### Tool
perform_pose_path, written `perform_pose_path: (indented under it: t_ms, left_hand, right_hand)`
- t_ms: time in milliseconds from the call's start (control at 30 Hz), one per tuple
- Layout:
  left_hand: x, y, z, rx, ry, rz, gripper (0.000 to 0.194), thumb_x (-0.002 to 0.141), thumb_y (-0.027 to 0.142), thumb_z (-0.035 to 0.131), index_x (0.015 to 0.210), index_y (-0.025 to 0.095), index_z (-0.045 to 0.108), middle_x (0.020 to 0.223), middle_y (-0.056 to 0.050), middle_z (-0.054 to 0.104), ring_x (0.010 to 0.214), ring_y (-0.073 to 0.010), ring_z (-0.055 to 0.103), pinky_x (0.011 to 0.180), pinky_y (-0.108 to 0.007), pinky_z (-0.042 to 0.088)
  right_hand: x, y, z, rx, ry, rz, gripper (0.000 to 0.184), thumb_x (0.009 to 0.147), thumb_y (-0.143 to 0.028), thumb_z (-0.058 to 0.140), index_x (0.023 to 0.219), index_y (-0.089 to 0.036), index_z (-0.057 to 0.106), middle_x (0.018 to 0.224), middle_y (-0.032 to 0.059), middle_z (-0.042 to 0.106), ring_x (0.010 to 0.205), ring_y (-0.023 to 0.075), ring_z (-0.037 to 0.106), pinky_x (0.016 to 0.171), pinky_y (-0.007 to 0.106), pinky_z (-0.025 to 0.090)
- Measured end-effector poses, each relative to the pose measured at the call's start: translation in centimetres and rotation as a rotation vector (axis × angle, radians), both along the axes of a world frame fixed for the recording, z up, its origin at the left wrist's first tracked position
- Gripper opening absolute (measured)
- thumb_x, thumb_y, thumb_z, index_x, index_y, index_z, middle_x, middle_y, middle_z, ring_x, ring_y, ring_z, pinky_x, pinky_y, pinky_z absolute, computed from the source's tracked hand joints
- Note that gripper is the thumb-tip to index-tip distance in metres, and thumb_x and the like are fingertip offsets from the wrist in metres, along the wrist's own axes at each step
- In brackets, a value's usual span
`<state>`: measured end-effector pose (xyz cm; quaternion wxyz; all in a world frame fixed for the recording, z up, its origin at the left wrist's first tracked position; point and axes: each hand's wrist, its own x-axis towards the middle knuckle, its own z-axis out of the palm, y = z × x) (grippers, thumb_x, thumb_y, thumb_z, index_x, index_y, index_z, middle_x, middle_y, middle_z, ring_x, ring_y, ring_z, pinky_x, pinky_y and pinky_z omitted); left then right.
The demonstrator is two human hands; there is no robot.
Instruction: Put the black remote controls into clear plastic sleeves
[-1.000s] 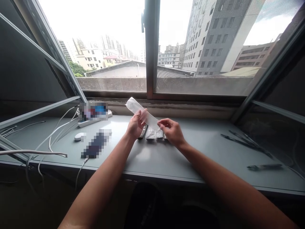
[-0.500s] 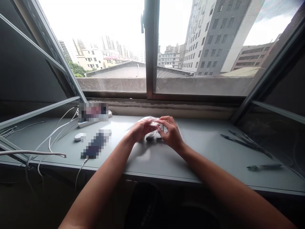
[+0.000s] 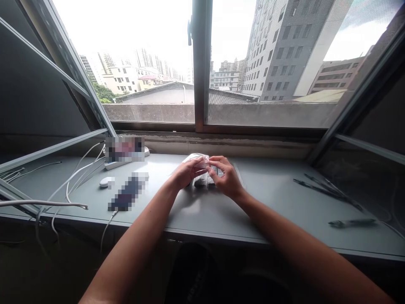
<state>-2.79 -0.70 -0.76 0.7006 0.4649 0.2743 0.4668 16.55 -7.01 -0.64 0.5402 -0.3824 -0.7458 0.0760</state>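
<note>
My left hand [image 3: 186, 172] and my right hand [image 3: 225, 175] meet above the grey desk [image 3: 202, 215], near its middle. Between their fingertips they pinch the edge of a clear plastic bag [image 3: 191, 157]. Both hands are closed on it, the right one with thumb and index finger curled together. Dark items [image 3: 200, 183] lie beneath the plastic, on the desk under my hands. What they are I cannot make out, since the fingers and the shiny film cover part of them.
To the left are a power strip [image 3: 126, 162], white cables [image 3: 68, 185], a white mouse-like object [image 3: 106, 182] and a blurred-out dark device [image 3: 126, 194]. Pens [image 3: 327, 190] lie at the right, with another pen [image 3: 351, 223] nearer. A window [image 3: 202, 76] stands behind the desk.
My fingers have shifted slightly on the plastic, and a little more of it now stands up between the fingertips. The things on the desk stay where they were.
</note>
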Motion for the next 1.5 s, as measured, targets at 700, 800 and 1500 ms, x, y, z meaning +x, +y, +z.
perform_pose_path:
  t_ms: [700, 800, 1500]
  left_hand:
    - [-0.2, -0.6, 1.8, 0.041, -0.106, 0.129, 0.043, 0.105, 0.047, 0.067, 0.14, 0.022, 0.071, 0.144, -0.012, 0.072, 0.124, -0.0271, 0.072, 0.097, -0.035, 0.061]
    - [-0.2, -0.8, 1.9, 0.081, -0.069, 0.098, 0.041, 0.104, 0.045, 0.067, 0.138, 0.022, 0.074, 0.148, -0.012, 0.07, 0.129, -0.029, 0.069, 0.101, -0.036, 0.06]
    - [-1.1, 0.3, 1.9, -0.099, -0.276, 0.248, 0.032, 0.108, 0.041, 0.059, 0.126, 0.021, 0.077, 0.139, -0.01, 0.076, 0.113, -0.0232, 0.074, 0.085, -0.031, 0.062]
  right_hand:
    - [0.1, -0.1, 0.4, -0.143, 0.102, 0.162, 0.024, 0.101, -0.039, 0.074, 0.119, -0.027, 0.084, 0.134, 0.0097, 0.079, 0.148, 0.0319, 0.058, 0.126, 0.055, 0.046]
    - [0.0, -0.4, 0.5, -0.193, 0.108, 0.185, 0.041, 0.1, -0.043, 0.075, 0.138, -0.027, 0.077, 0.149, 0.0116, 0.071, 0.148, 0.0314, 0.059, 0.127, 0.052, 0.046]
    - [0.1, -0.7, 1.1, -0.284, 0.057, 0.342, 0.046, 0.1, -0.052, 0.074, 0.141, -0.03, 0.078, 0.157, 0.0087, 0.066, 0.149, 0.0339, 0.058, 0.128, 0.053, 0.042]
